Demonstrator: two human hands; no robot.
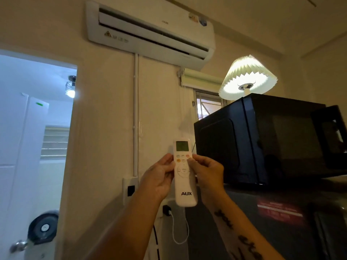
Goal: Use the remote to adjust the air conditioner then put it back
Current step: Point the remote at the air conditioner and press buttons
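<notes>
Slim white plastic remote (185,173), grey screen at its top and "AUX" printed low on its body, is being held upright in front of the cream wall, between both hands, well below the white wall-mounted air conditioner unit (150,32).

Left hand (159,180) is wrapping the remote's left edge, fingers curled narrow around it, thumb resting beside the upper button rows. Right hand (205,174) is pinching the right edge, its thumb tip lying over the right-hand buttons just under the screen. Which button it is covering: cannot tell, labels too small.

Black glossy microwave oven (262,139) is sitting just right of the hands on a dark appliance; a pleated white lamp shade (247,77) is glowing behind it.

Step in hand, by my reading: adjusting, not yet returning. To do it well:
- be tilting the remote's top end up toward the unit, since it is now pointing at the wall below it
- be steadying with the left hand and pressing with the right thumb only
- be watching the screen for each change
- be keeping fingers off neighbouring buttons

Where it goes back: not shown.
</notes>
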